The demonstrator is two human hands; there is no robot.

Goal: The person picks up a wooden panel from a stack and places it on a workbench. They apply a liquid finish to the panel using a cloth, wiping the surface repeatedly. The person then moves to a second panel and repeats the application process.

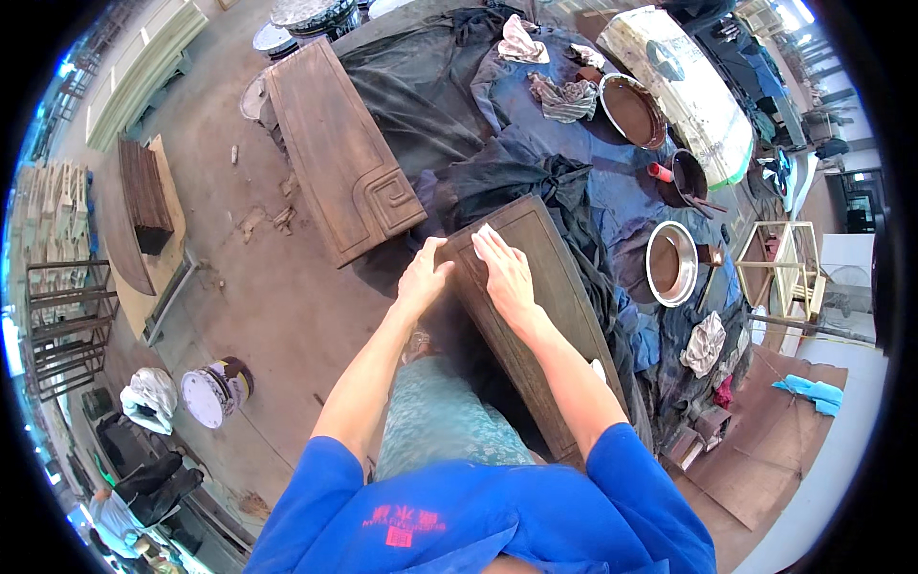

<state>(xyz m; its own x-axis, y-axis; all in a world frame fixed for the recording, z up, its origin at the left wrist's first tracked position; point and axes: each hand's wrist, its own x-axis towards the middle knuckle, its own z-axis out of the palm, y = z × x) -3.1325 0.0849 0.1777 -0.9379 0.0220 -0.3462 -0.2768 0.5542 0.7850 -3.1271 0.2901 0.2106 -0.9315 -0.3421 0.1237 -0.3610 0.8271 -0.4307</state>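
A dark brown wooden panel (pixel 538 316) with a grooved border lies slanting in front of me. At its far left corner my left hand (pixel 422 277) grips the edge, with the thumb along the side. My right hand (pixel 504 279) rests flat on the panel's upper face near the far end, fingers stretched out and close together. Something pale shows at its fingertips, too small to make out. Just beyond my left hand lies a second, lighter brown wooden panel (pixel 330 143), with a raised squared-spiral carving at its near end.
Dark cloths (pixel 411 86) cover the area beyond the panels. On the right are a metal basin (pixel 672 265), a round pan of brown liquid (pixel 632 112), a dark pot (pixel 685 180) and crumpled rags (pixel 705 344). A paint bucket (pixel 216 392) sits on the floor at left.
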